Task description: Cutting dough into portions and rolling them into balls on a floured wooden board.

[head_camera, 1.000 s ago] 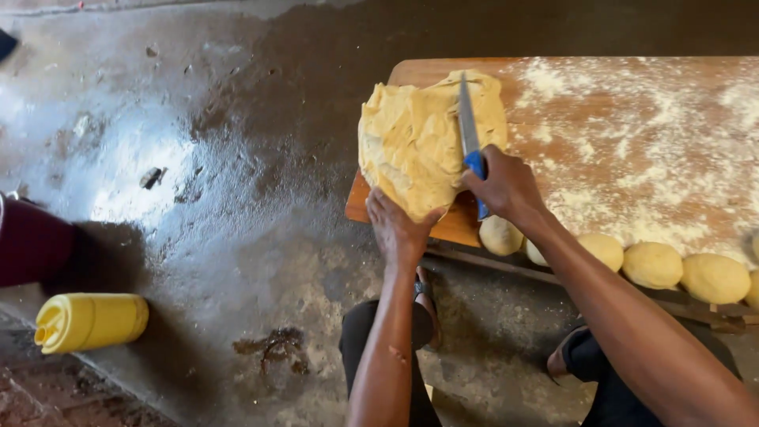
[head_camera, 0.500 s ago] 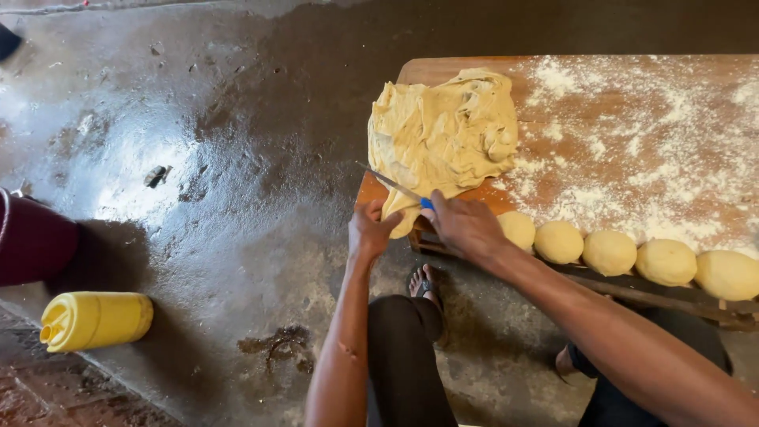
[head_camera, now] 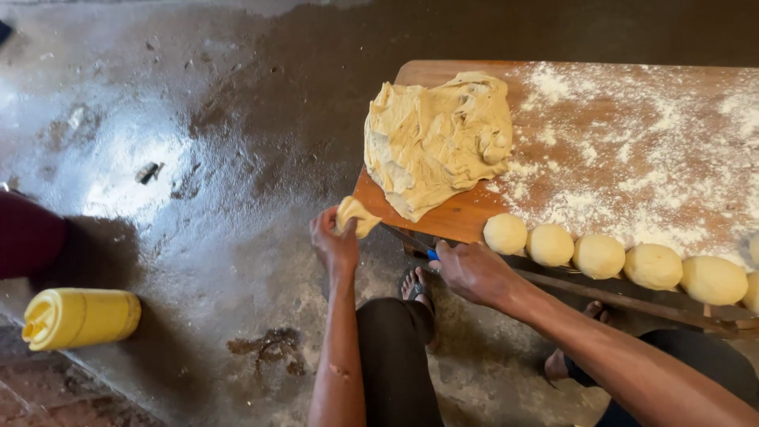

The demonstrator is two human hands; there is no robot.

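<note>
A big lump of yellow dough (head_camera: 436, 142) lies on the left end of a floured wooden board (head_camera: 632, 134). My left hand (head_camera: 335, 241) holds a small cut piece of dough (head_camera: 355, 214) just off the board's left corner. My right hand (head_camera: 473, 271) grips a knife with a blue handle (head_camera: 419, 247) below the board's front edge, its blade pointing left. Several round dough balls (head_camera: 598, 256) line the front edge of the board.
A yellow plastic jug (head_camera: 79, 318) lies on its side on the wet concrete floor (head_camera: 205, 158) at lower left. A dark red thing (head_camera: 28, 237) sits at the left edge. My legs and sandalled feet (head_camera: 417, 288) are below the board.
The knife came off the big dough and down past the board's edge in my right hand. My left hand pulled a small cut piece away from the lump.
</note>
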